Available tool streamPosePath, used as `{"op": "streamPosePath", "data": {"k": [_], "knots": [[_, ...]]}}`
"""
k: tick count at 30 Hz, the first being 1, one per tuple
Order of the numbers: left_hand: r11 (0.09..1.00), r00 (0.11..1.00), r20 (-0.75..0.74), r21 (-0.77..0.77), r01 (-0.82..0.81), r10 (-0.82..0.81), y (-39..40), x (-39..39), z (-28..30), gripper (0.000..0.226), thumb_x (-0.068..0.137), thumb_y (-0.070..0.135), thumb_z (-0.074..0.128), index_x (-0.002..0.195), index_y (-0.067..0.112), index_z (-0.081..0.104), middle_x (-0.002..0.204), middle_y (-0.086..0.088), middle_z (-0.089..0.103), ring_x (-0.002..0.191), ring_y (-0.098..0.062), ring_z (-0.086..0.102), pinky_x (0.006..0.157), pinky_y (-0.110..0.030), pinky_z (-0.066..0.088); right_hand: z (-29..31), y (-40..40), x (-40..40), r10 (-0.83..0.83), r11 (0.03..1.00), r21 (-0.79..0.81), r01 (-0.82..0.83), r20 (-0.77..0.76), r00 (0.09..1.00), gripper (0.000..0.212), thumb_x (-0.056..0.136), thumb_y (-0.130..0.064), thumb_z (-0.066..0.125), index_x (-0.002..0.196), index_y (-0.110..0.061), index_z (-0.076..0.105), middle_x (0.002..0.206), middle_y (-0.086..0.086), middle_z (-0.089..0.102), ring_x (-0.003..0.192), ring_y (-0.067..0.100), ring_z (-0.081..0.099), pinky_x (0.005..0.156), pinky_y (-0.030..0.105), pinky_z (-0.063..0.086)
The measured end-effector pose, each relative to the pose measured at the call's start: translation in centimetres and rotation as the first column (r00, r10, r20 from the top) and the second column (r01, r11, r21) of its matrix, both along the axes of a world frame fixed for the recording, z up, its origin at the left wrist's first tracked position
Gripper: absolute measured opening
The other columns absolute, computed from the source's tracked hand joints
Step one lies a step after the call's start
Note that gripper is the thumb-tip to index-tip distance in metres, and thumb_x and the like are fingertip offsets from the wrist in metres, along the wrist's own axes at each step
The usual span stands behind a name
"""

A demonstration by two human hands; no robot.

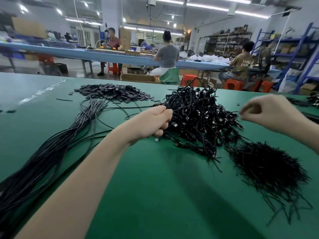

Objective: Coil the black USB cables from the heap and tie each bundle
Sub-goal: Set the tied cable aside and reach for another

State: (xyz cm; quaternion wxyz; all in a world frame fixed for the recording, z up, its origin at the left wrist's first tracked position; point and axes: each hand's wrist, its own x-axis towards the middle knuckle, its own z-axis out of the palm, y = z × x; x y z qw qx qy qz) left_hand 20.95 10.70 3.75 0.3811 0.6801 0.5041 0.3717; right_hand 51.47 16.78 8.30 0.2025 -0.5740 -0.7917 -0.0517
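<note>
A tall heap of coiled black USB cables (200, 116) lies mid-table on the green mat (155, 187). My left hand (155, 122) is closed on a coiled black cable at the heap's left edge; a silver USB plug (156, 139) hangs just below the fist. My right hand (265, 112) hovers to the right of the heap, fingertips pinched together; whether it holds a thin tie I cannot tell. A mound of short black twist ties (264, 168) lies at the near right. Long straight black cables (51, 149) stretch along the left side.
A pile of small flat black pieces (114, 93) sits at the far middle of the table. More black cables (310, 102) lie at the far right edge. Behind the table, several people sit on red stools at a long blue bench; shelving stands at the right.
</note>
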Motion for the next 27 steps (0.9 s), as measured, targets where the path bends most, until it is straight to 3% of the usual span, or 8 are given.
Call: {"op": "streamPosePath", "data": {"k": [3, 6, 10, 15, 18, 22, 25, 27], "knots": [[0.999, 0.989, -0.148, 0.045, 0.003, 0.004, -0.5, 0.9, 0.1, 0.028, 0.104, 0.033, 0.034, 0.084, 0.015, 0.041, 0.069, 0.009, 0.039, 0.046, -0.002, 0.039, 0.046, -0.013, 0.032, 0.2, -4.4, -5.5, 0.418, 0.908, 0.143, -0.393, -0.282, 0.863, 0.009, 0.074, -0.028, 0.076, 0.081, -0.032, 0.072, 0.070, -0.022, 0.068, 0.068, -0.003, 0.064, 0.061, 0.008, 0.049], [0.991, 0.959, -0.281, 0.107, 0.077, -0.044, -1.1, 1.6, 0.1, 0.028, 0.105, 0.029, 0.035, 0.082, 0.012, 0.035, 0.079, 0.017, 0.029, 0.061, 0.005, 0.020, 0.048, -0.016, 0.036, -0.5, -6.4, -8.5, 0.591, 0.781, 0.328, -0.531, -0.116, 0.798, 0.008, 0.079, -0.015, 0.076, 0.086, -0.019, 0.075, 0.081, -0.016, 0.069, 0.073, 0.001, 0.065, 0.070, 0.014, 0.052], [0.987, 0.946, -0.313, 0.101, 0.127, -0.089, -1.5, 2.3, 0.1, 0.030, 0.102, 0.034, 0.040, 0.082, 0.012, 0.034, 0.071, -0.004, 0.038, 0.061, -0.017, 0.036, 0.060, -0.036, 0.036, -0.7, -6.5, -9.7, 0.617, 0.726, 0.411, -0.551, -0.036, 0.786, 0.011, 0.079, -0.007, 0.076, 0.086, -0.015, 0.075, 0.080, -0.008, 0.070, 0.072, 0.003, 0.062, 0.068, 0.018, 0.050], [0.973, 0.891, -0.453, 0.211, 0.090, 0.015, -2.1, 3.0, 0.1, 0.036, 0.102, 0.037, 0.039, 0.074, 0.016, 0.028, 0.068, -0.001, 0.039, 0.056, -0.016, 0.035, 0.052, -0.029, 0.029, -0.1, -6.7, -9.9, 0.601, 0.748, 0.397, -0.532, -0.065, 0.796, 0.010, 0.081, -0.009, 0.074, 0.086, -0.017, 0.075, 0.080, -0.011, 0.069, 0.073, 0.002, 0.062, 0.068, 0.021, 0.051], [0.954, 0.770, -0.619, 0.297, 0.048, 0.154, -2.7, 3.6, 0.2, 0.037, 0.102, 0.040, 0.033, 0.072, 0.020, 0.024, 0.067, 0.003, 0.035, 0.056, -0.016, 0.035, 0.056, -0.035, 0.022, 0.3, -6.9, -10.4, 0.594, 0.737, 0.385, -0.556, 0.023, 0.804, 0.010, 0.081, -0.011, 0.074, 0.082, -0.020, 0.073, 0.077, -0.010, 0.070, 0.071, 0.006, 0.064, 0.066, 0.024, 0.052], [0.865, 0.471, -0.788, 0.493, 0.093, 0.398, -3.4, 4.1, -0.1, 0.024, 0.103, 0.040, 0.025, 0.089, 0.021, 0.029, 0.071, 0.007, 0.037, 0.065, -0.024, 0.041, 0.052, -0.031, 0.024, 1.8, -4.7, -10.3, 0.548, 0.818, -0.040, -0.573, -0.245, 0.800, 0.023, 0.075, -0.023, 0.076, 0.062, -0.031, 0.059, 0.068, -0.006, 0.069, 0.073, 0.007, 0.068, 0.061, 0.021, 0.054], [0.947, 0.587, -0.809, 0.220, 0.234, 0.043, -4.0, 3.2, 1.0, 0.031, 0.103, 0.041, 0.031, 0.078, 0.022, 0.033, 0.071, 0.009, 0.041, 0.067, -0.015, 0.045, 0.061, -0.029, 0.035, 1.8, -2.3, -9.8, 0.390, 0.490, -0.520, -0.699, -0.587, 0.710, 0.026, 0.074, -0.015, 0.076, 0.061, -0.025, 0.056, 0.071, 0.004, 0.068, 0.072, 0.015, 0.067, 0.064, 0.022, 0.052], [0.935, 0.752, -0.593, 0.001, 0.356, -0.286, -4.1, 1.7, 2.1, 0.028, 0.102, 0.039, 0.037, 0.080, 0.022, 0.043, 0.069, 0.011, 0.047, 0.060, -0.006, 0.045, 0.057, -0.015, 0.037, 0.6, -1.6, -10.0, 0.191, 0.252, -0.565, -0.786, -0.767, 0.612, 0.023, 0.074, -0.010, 0.072, 0.065, -0.023, 0.055, 0.071, 0.004, 0.065, 0.066, 0.014, 0.062, 0.062, 0.025, 0.051]]}}
